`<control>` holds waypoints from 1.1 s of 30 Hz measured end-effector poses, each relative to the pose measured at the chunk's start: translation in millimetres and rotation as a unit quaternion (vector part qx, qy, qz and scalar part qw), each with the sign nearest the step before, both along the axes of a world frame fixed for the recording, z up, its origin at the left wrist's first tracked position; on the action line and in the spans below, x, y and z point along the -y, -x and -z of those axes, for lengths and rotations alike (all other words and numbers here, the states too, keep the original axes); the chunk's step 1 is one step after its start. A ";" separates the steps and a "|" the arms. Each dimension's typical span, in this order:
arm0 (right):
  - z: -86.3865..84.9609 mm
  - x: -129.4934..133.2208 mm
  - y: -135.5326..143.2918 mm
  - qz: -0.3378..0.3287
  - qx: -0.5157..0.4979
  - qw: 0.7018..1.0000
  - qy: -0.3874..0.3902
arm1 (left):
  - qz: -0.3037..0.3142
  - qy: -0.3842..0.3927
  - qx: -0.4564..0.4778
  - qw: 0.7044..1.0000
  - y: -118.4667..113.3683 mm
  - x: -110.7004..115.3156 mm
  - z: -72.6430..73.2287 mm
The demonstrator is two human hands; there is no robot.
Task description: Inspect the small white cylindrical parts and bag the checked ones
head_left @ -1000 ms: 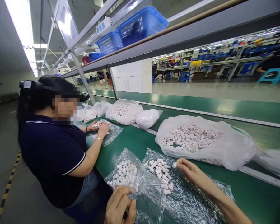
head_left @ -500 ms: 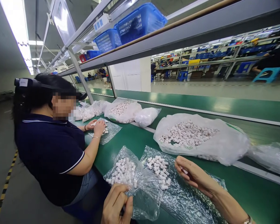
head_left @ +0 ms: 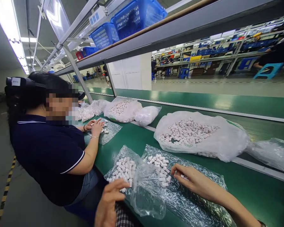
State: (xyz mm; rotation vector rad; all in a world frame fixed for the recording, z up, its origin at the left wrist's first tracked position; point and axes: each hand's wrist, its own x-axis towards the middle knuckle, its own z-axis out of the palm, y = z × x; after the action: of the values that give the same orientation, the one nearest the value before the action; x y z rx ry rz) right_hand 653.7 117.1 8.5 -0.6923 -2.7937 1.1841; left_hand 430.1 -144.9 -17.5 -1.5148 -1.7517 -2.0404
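My left hand (head_left: pixel 111 198), slightly blurred, is at the near edge of a clear plastic bag (head_left: pixel 148 201) with its fingers apart. Small white cylindrical pieces (head_left: pixel 125 167) lie heaped in the left part of that bag. My right hand (head_left: pixel 191 179) hovers palm inward over a sheet of clear plastic film (head_left: pixel 189 205), its fingers curled around at least one small white piece (head_left: pixel 184 177). Just left of those fingertips is a loose pile of the same white pieces (head_left: pixel 161 167) on the film. The exact number in my right hand is hidden.
A large open bag (head_left: pixel 232 142) of white pieces lies behind my right hand on the green bench (head_left: pixel 123 138). At left a co-worker (head_left: pixel 47 148) handles similar pieces over another plastic sheet (head_left: pixel 113 128). Blue baskets (head_left: pixel 137 19) stand on the shelf above.
My left hand has lifted off the bag's edge, its fingers spreading, and the bag's loose part has flopped to the right. My right hand has come down and left toward the pile.
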 end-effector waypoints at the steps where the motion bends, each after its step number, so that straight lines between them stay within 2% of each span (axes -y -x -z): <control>1: -1.3 -0.6 -1.1 -0.001 -0.003 1.000 -0.001 | 0.049 -0.015 0.080 0.996 20.6 4.7 -1.5; 2: -3.0 -1.4 -2.5 -0.001 -0.005 1.000 -0.003 | 0.087 -0.013 0.145 0.985 45.5 9.7 -3.8; 3: -5.0 -2.3 -4.2 -0.001 -0.008 1.000 -0.006 | 0.078 -0.014 0.208 0.975 72.9 15.1 -6.3; 6: -12.4 -4.6 -8.3 0.004 -0.011 1.000 -0.016 | -0.134 -0.024 0.364 0.921 145.3 30.6 -10.3; 7: -14.5 -4.7 -9.0 0.007 -0.011 1.000 -0.018 | -0.145 0.015 0.398 0.906 159.3 34.8 -9.4; 9: -16.1 -3.6 -8.7 0.009 -0.012 1.000 -0.024 | -0.155 0.033 0.403 0.901 166.5 40.6 -4.5; 12: -10.2 1.0 -5.4 -0.002 -0.004 0.999 -0.046 | -0.105 0.088 0.388 0.911 139.5 42.9 6.2; 16: 9.0 8.5 -1.4 -0.042 0.018 0.995 -0.090 | -0.066 0.145 0.381 0.911 97.8 37.9 13.9; 22: 36.4 10.6 3.4 -0.060 0.025 0.987 -0.147 | -0.040 0.142 0.390 0.909 83.6 29.7 12.4; 26: 44.4 9.1 6.8 -0.040 0.023 0.987 -0.154 | -0.017 0.169 0.357 0.919 63.4 21.5 5.3; 28: 40.1 6.7 6.7 -0.019 0.007 0.992 -0.123 | -0.002 0.195 0.308 0.931 45.3 16.5 -0.1; 30: 30.8 2.2 4.9 0.010 -0.028 0.999 -0.043 | 0.010 0.227 0.245 0.942 23.7 11.7 -6.2; 32: 19.8 -3.6 1.9 0.042 -0.076 0.992 0.093 | 0.017 0.254 0.180 0.950 1.1 7.3 -12.1; 33: 14.9 -6.5 0.2 0.056 -0.099 0.978 0.175 | 0.021 0.261 0.147 0.954 -9.6 5.3 -14.6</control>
State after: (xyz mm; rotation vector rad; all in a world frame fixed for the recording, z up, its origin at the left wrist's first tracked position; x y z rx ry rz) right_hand 653.6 123.6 -6.4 -0.6932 -2.3763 1.6410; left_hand 439.7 -150.2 -2.8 -1.4097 -2.5565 -2.0063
